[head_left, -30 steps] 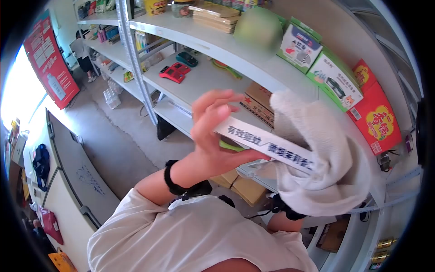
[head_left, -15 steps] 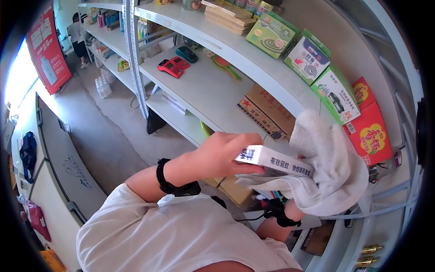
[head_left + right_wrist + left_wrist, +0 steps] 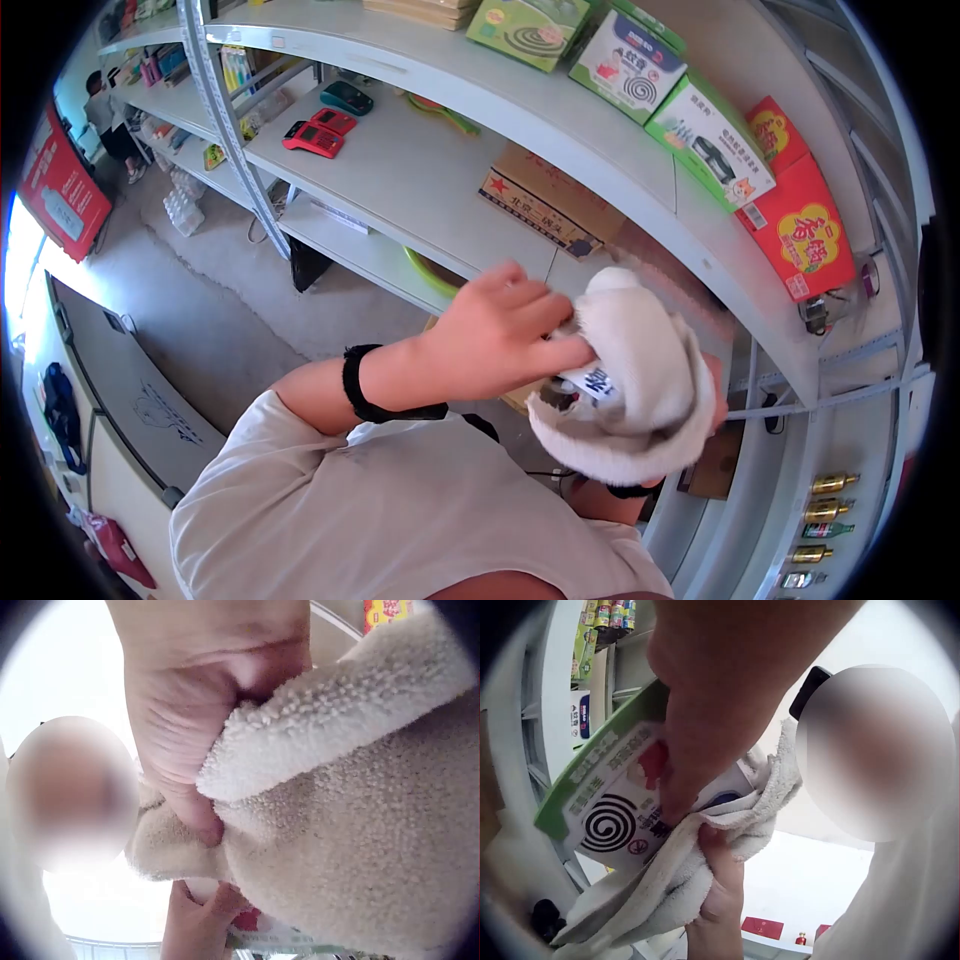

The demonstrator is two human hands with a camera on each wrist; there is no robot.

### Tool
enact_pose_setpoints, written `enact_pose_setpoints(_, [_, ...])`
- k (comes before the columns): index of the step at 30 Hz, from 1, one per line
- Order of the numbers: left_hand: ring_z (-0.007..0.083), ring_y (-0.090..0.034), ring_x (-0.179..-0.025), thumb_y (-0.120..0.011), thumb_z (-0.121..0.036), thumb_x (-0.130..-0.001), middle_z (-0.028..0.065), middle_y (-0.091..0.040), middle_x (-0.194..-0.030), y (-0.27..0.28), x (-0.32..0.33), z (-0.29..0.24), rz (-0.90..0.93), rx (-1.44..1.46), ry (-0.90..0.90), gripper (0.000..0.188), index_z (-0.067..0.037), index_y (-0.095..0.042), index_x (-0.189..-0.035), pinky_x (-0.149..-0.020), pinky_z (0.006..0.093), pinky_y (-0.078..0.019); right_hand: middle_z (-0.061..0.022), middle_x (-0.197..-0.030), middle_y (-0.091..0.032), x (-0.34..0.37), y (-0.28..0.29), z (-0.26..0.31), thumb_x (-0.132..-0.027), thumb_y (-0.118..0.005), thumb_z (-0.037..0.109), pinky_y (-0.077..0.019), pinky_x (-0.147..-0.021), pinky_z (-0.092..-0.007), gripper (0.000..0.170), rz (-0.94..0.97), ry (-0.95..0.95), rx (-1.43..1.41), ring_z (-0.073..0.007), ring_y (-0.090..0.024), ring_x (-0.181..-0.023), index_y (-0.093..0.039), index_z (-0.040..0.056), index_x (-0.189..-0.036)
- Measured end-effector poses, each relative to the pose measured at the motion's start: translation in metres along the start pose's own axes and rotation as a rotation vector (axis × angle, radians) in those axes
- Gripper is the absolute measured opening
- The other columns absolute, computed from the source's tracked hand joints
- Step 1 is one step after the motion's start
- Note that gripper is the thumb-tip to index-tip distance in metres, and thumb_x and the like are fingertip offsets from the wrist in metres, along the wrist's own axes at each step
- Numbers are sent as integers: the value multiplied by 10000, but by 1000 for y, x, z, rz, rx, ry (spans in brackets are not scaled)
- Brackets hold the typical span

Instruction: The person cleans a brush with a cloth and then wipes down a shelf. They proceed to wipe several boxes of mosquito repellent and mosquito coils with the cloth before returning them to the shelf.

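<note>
My left hand grips a mosquito coil box, white with a green edge and a black spiral on its face. In the head view only a small printed end of the box shows; the rest is hidden by a thick, off-white towel. Behind the towel, my right hand holds it bunched, mostly covered in the head view. The right wrist view shows that hand with its thumb pressed into the fleecy cloth. In the left wrist view the towel lies against the box's lower side.
On the upper shelf stand more mosquito coil boxes and a red box. Lower down are red and dark card terminals and a cardboard carton. A grey-lidded chest freezer is at left; a person stands far back.
My left hand has turned the box from showing its long printed side to mostly hidden behind the towel. The towel has bunched closer round it. The head view has shifted along the shelves.
</note>
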State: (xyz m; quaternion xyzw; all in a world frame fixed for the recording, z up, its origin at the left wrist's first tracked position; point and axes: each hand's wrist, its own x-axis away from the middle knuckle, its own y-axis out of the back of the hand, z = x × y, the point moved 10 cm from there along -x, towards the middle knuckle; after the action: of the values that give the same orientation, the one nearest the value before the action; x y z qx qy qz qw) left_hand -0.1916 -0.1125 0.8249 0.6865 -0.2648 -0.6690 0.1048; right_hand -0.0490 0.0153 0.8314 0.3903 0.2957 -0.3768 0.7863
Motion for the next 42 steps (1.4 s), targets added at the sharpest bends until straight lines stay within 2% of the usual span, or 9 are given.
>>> enact_pose_setpoints(4, [296,-629,-944,-825,-172,-710,114,-598,-1034,27,-10,24,-520,112,77,647,-142,-497,-1267,-765,411,-515,-224,-1173,-610,15,21,4,-874,-695,158,-521,-873,-412,429,-134,42,47,-324,-647,-992,-571,50,-1270])
enact_pose_setpoints(7, [284,-634,-1017,-899,-212,-718,162,-567,-1186,-4,-14,42,-612,526,182,909,-67,-338,-1419,-867,418,-528,-220,-1173,-610,18,31,-10,-864,-708,159,-522,-871,-410,448,-211,1,64,-323,-648,-993,-568,52,-1276])
enact_pose_setpoints(10, [258,-648,-998,-908,-212,-715,156,-586,-1174,-44,-21,41,-229,796,305,884,-38,-357,-1384,-836,377,-535,-216,-1174,-610,15,40,-31,-854,-720,160,-524,-869,-409,468,-293,-47,62,-322,-649,-994,-564,55,-1282])
enact_pose_setpoints(18, [301,-595,-721,-872,-68,-650,112,-602,-885,-56,-23,36,-206,470,162,662,-67,-485,-1188,-614,372,-474,-207,-1177,-612,1,48,-70,-829,-755,163,-527,-864,-405,520,-355,-94,54,-319,-651,-996,-556,62,-1299])
enact_pose_setpoints(29, [228,-533,-690,-699,-116,-594,32,-512,-803,-87,-43,-3,30,-10,-214,479,-194,-590,-1054,-666,369,-450,-186,-1187,-607,13,44,-57,-724,-854,134,-514,-892,-406,691,30,-103,296,-313,-638,-1034,-530,65,-1330])
enact_pose_setpoints(33, [189,-492,-696,-641,-170,-724,4,-457,-808,-98,-48,-7,31,-65,-250,355,-255,-588,-1065,-673,334,-415,-196,-1222,-587,22,48,-64,-763,-809,84,-497,-932,-409,665,-124,-142,221,-295,-600,-1114,-501,33,-1350])
enact_pose_setpoints(36, [203,-532,-728,-718,-161,-719,12,-505,-816,-102,-55,6,75,-6,-147,368,-202,-602,-1065,-673,333,-417,-177,-1261,-566,34,60,-104,-761,-790,42,-487,-956,-400,693,-316,-251,18,-269,-582,-1144,-468,9,-1373])
enact_pose_setpoints(39, [279,-592,-780,-836,-190,-694,40,-578,-854,-100,-66,38,-52,188,155,433,-127,-619,-1063,-682,374,-451,-157,-1301,-546,44,69,-150,-760,-771,0,-478,-980,-391,720,-492,-477,-327,-243,-565,-1174,-434,-15,-1396])
enact_pose_setpoints(42, [213,-660,-914,-886,-203,-745,66,-657,-997,-128,-54,77,-109,880,643,623,-31,-515,-1215,-781,353,-535,-138,-1340,-526,56,58,-187,-758,-752,-42,-469,-1004,-382,749,-575,-626,-550,-217,-548,-1204,-400,-39,-1419])
